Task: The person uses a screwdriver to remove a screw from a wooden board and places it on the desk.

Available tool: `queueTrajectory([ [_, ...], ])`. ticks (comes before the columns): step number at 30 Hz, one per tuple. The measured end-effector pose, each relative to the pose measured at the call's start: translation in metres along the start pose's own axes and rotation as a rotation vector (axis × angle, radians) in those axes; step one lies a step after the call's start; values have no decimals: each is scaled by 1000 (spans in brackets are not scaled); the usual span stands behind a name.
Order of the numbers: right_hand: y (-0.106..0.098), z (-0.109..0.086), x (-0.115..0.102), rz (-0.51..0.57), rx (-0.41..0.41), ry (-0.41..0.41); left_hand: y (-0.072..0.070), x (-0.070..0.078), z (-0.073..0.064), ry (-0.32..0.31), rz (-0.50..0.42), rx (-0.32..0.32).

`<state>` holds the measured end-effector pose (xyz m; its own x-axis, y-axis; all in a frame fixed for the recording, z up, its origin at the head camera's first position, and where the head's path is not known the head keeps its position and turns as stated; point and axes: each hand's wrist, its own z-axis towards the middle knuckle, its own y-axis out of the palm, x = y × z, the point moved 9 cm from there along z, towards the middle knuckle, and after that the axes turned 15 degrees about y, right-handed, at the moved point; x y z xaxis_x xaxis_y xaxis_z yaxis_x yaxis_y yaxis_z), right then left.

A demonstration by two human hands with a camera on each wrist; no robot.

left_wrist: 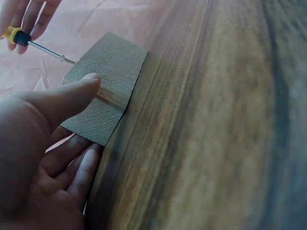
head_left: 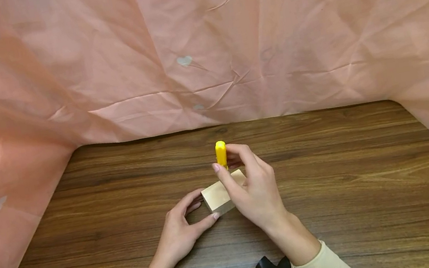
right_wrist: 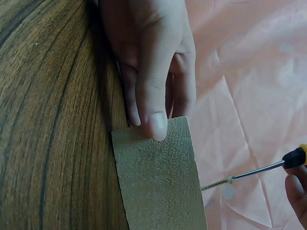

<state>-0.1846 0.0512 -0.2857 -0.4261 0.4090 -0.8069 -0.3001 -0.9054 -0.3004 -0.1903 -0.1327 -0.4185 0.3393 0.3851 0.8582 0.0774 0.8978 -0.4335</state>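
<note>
Above the wooden block (head_left: 215, 195), the screwdriver (head_left: 221, 154) is pinched by the right hand (head_left: 258, 189), block gripped by the left hand (head_left: 181, 232); screw (right_wrist: 217, 184) seemingly being started, steady turning called for!

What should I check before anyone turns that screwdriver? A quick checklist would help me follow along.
1. Wooden block held by left fingers: ok.
2. Block resting on the table: ok.
3. Screwdriver held by right fingers: ok.
4. Screwdriver tip meeting the screw head: ok.
5. Screw biting into the wood: cannot tell.
6. Screw fully sunk: not ok; threads show outside the block.
</note>
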Motion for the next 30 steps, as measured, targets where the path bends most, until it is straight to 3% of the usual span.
queueTrajectory([
  [10, 1, -2, -1, -12, -11, -62, 0, 0, 1, 7, 11, 1],
  [20, 1, -1, 4, 0, 1, 1, 1, -1, -2, 0, -1, 3],
  [30, 2, -1, -1, -18, -16, -51, 1, 0, 0, 5, -1, 6],
])
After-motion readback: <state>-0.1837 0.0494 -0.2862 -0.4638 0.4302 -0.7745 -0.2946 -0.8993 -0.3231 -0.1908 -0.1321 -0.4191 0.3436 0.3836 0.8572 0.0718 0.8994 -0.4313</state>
